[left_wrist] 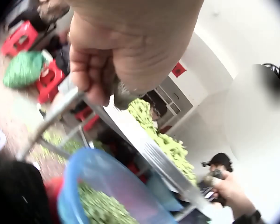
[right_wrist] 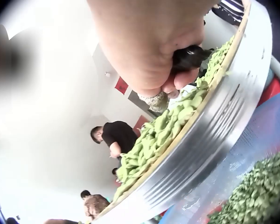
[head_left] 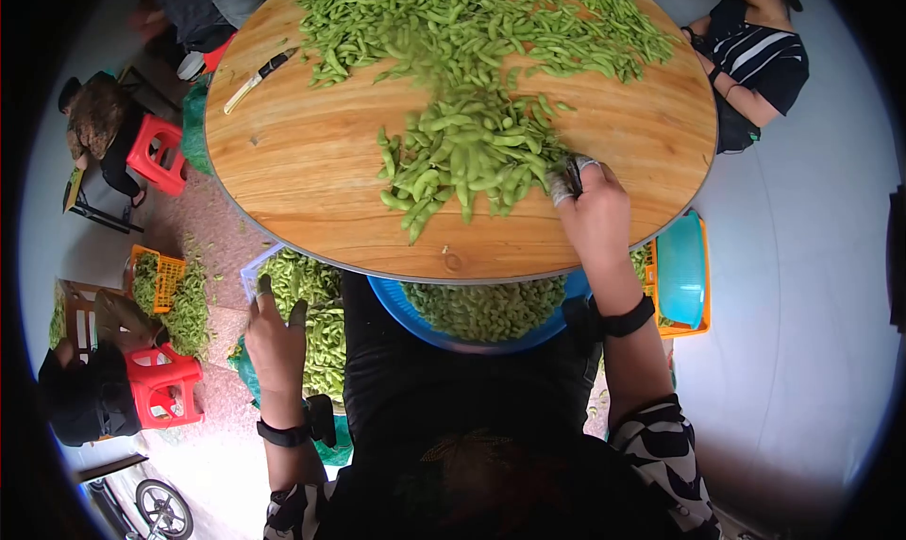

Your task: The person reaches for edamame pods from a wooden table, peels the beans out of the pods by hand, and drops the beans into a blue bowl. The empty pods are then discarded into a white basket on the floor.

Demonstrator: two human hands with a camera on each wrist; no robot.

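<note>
My right hand (head_left: 596, 214) grips a black handle (right_wrist: 190, 58) at the right edge of a small heap of green soybean pods (head_left: 467, 153) on the round wooden table (head_left: 311, 186). The far end of the black-handled tool is hidden by the fingers and pods. Pale wrapping covers the right thumb and a fingertip. My left hand (head_left: 274, 351) hangs below the table's left side, its fingers loosely bent and holding nothing. Dark covers sit on its thumb and one fingertip. Beneath it are more pods (head_left: 324, 351) in a pale purple-rimmed container.
Under the table edge, a blue basin (head_left: 401, 318) holds small green beans. A knife (head_left: 260, 79) lies at the table's left, and a larger pod pile (head_left: 406, 21) covers the far side. Red stools (head_left: 156, 153) and seated people surround the table; a teal basket (head_left: 679, 271) stands right.
</note>
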